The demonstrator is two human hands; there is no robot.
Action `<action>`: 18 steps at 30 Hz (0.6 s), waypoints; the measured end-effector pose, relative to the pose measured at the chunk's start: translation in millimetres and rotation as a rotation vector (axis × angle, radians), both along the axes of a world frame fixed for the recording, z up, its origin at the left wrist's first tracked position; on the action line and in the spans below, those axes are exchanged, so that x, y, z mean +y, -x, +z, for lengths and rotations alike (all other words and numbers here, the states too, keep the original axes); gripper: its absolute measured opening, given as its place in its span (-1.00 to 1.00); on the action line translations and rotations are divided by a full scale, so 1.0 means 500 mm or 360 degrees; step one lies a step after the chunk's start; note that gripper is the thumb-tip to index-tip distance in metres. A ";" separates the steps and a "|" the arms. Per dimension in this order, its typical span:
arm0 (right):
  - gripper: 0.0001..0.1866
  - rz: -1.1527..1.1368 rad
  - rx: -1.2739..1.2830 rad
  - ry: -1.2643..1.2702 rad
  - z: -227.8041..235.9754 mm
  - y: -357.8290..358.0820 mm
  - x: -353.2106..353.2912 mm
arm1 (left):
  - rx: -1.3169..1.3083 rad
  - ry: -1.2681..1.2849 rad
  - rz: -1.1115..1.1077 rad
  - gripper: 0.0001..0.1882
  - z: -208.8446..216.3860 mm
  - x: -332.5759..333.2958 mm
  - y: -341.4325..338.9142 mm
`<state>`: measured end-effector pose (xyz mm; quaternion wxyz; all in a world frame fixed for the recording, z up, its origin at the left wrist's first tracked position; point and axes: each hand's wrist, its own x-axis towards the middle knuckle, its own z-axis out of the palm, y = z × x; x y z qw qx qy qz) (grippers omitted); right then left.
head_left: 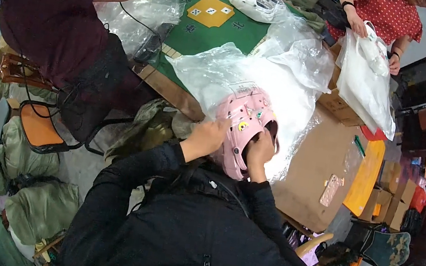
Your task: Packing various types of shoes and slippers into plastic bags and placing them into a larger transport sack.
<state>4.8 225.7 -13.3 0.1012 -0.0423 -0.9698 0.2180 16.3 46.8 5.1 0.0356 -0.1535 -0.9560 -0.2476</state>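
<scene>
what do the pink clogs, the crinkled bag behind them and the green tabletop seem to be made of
Pink clogs: probably moulded foam or rubber, low sheen, judging by the smooth, holed uppers. Crinkled bag: thin plastic film, glossy, since it's translucent with bright highlights. Green tabletop: perhaps felt or similar cloth, as it looks matte; its texture is too small to tell.

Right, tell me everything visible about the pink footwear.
The pink footwear looks like smooth moulded foam or plastic, clog-like, with small holes and several charms, one yellow. It is held tilted at the near edge of the table, clear plastic packaging beyond it. The left hand is at its left side; the right hand holds it at a dark opening.
</scene>
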 end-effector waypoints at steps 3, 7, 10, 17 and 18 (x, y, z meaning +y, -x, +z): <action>-0.85 0.0299 0.0285 -0.0142 -0.028 -0.007 0.006 | -0.0197 0.0387 -0.0120 -0.72 0.019 0.002 0.024; -0.85 0.0632 0.0373 -0.0249 -0.022 -0.028 -0.004 | 0.0498 0.0383 -0.0111 -0.78 0.032 0.004 0.082; -0.87 0.0903 0.0504 -0.0283 -0.023 -0.034 -0.013 | 0.0479 0.0284 -0.0053 -0.89 0.021 0.025 0.132; -0.89 0.1023 0.0616 -0.0287 -0.043 -0.024 -0.013 | 0.0436 0.0311 -0.0335 -0.87 0.010 0.062 0.176; -0.87 0.1050 0.0544 -0.0333 -0.042 -0.021 -0.009 | 0.0559 0.0084 -0.0416 -0.88 0.006 0.062 0.181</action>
